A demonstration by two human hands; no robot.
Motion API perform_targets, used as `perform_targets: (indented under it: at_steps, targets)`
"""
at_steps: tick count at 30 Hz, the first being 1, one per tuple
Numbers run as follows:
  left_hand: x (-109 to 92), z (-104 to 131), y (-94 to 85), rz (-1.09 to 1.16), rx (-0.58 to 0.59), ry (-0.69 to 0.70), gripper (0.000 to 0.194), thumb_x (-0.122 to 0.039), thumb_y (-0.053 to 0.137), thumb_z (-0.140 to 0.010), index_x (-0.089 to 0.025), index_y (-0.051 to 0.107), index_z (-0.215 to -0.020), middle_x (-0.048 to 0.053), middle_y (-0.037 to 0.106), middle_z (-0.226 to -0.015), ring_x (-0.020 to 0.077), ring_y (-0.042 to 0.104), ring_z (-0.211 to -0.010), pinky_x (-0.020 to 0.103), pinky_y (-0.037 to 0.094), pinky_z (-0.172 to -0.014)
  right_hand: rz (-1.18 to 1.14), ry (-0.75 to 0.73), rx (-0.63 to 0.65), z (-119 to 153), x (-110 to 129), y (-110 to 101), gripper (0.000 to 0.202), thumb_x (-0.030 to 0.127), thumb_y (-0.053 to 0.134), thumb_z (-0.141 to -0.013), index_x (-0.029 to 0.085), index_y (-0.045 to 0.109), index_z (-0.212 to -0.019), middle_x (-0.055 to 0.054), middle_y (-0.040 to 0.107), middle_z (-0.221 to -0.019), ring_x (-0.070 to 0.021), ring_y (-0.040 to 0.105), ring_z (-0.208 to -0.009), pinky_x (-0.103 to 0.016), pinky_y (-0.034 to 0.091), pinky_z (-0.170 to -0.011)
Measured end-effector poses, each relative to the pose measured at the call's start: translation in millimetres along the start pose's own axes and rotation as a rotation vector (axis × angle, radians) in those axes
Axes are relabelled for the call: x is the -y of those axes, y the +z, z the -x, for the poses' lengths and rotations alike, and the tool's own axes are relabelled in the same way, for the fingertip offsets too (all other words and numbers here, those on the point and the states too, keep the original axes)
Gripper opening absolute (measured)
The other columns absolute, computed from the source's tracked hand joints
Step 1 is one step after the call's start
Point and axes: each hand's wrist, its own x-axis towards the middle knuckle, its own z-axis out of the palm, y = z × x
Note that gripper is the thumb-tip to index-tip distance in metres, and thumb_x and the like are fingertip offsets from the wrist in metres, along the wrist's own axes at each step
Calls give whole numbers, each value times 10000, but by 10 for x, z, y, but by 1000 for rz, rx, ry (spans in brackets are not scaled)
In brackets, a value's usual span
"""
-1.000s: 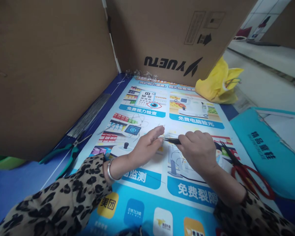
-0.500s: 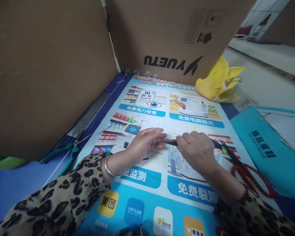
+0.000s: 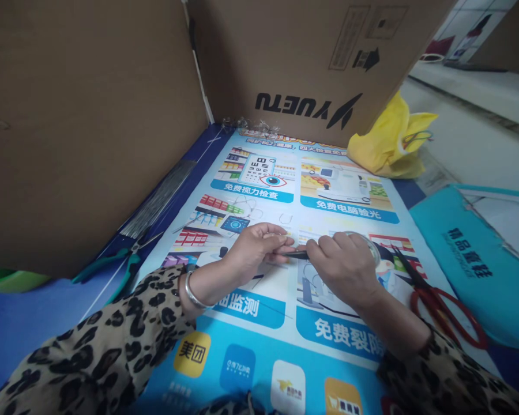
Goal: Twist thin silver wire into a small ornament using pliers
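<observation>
My right hand [image 3: 343, 268] is wrapped round a dark, thin-tipped tool [image 3: 297, 254], perhaps tweezers, which points left. The tool's tip meets the fingers of my left hand [image 3: 253, 251]. Thumb and fingers of that hand are pressed together; whatever they pinch is too small to make out. Both hands are just above a printed poster [image 3: 290, 288]. Behind the right hand, the rim of a clear round container [image 3: 372, 248] shows in part. Thin bent wires [image 3: 246, 204] lie on the poster beyond the left hand.
Red-handled scissors [image 3: 441, 311] lie at the right, beside a turquoise box [image 3: 480, 265]. Green-handled pliers [image 3: 127, 262] and a bundle of thin wires [image 3: 160, 199] are at the left. Cardboard panels [image 3: 303, 52] stand behind, near a yellow bag [image 3: 384, 144].
The fingers of my left hand have drawn closer together at the tool's tip. My right hand has shifted slightly down and left. The view has moved slightly.
</observation>
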Motion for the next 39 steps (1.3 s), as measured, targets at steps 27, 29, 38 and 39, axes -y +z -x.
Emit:
perform_targets:
  at_steps: [27, 29, 38, 39]
  targets:
    - [-56, 38, 68, -220, -43, 178, 62, -157, 606, -754, -140, 574, -804, 40, 685, -739, 140, 671, -688, 218, 487, -601, -138, 103, 362, -47, 54, -98, 111, 187, 527, -789, 180, 590, -698, -54, 598, -631, -197, 502, -613, -318, 175, -564]
    - [-55, 67, 58, -346, 6, 261, 48, -164, 595, -763, -154, 603, -809, 28, 683, -722, 132, 664, -697, 224, 488, -651, -195, 127, 444, -65, 57, -132, 115, 203, 523, -792, 179, 608, -717, -55, 623, -648, -194, 529, -597, -308, 172, -542]
    - [-57, 181, -1, -707, 223, 502, 204, -136, 548, -785, -230, 708, -869, 32, 703, -886, 144, 628, -858, 237, 442, -831, -389, 224, 737, -124, 15, -231, 319, 415, 450, -857, 206, 657, -734, -52, 681, -703, -186, 603, -612, -263, 226, -497]
    - [-49, 183, -9, -689, 235, 491, 222, -111, 562, -763, -235, 711, -871, 31, 704, -894, 149, 629, -873, 243, 440, -848, -408, 224, 762, -126, 4, -228, 349, 441, 430, -863, 209, 662, -743, -53, 685, -712, -188, 607, -616, -262, 238, -498]
